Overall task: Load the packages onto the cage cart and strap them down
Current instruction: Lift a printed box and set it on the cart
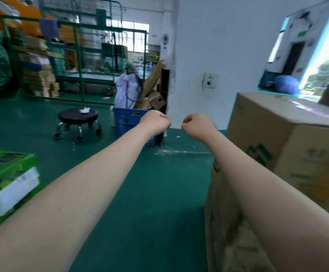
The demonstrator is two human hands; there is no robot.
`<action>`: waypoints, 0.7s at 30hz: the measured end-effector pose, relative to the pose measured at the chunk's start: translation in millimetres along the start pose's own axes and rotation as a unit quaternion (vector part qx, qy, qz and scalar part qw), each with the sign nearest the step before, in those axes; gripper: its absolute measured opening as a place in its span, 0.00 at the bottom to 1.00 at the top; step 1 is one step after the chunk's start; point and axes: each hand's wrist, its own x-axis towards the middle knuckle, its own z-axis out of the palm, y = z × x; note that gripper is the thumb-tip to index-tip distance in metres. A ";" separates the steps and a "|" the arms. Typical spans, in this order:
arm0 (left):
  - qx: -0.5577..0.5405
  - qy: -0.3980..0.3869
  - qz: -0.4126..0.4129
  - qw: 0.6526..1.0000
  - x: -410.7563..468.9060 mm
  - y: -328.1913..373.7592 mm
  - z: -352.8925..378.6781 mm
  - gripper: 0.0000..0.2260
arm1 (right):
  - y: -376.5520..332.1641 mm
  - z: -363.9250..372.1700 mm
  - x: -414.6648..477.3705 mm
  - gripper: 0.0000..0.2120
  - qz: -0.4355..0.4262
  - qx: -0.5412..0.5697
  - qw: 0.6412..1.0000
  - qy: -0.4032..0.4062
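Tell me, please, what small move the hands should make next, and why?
Probably open both fists and swing them right onto the large brown cardboard box. The left hand and right hand are curled shut, hold nothing and hang over the green floor, while that box stands close beside the right forearm.

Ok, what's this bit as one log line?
left hand: fist, empty | right hand: fist, empty | cardboard box: at right, not held | green box: at left

Matt brown cardboard on the big box (277, 134) at right; glossy printed card on the green carton (8, 185), lower left; smooth, sheeny floor (140, 193); shiny chrome legs under the stool (77, 116).
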 end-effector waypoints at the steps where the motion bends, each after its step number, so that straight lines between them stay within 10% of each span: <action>1: -0.002 -0.010 0.014 1.000 -0.5 12.7 11.0 0.05 | 9.3 -14.5 -3.2 0.12 0.004 0.008 1.000 0.022; 21: -0.110 -0.035 0.104 0.988 -32.5 178.5 108.2 0.19 | 70.4 -189.5 -75.0 0.08 0.090 -0.012 0.973 0.212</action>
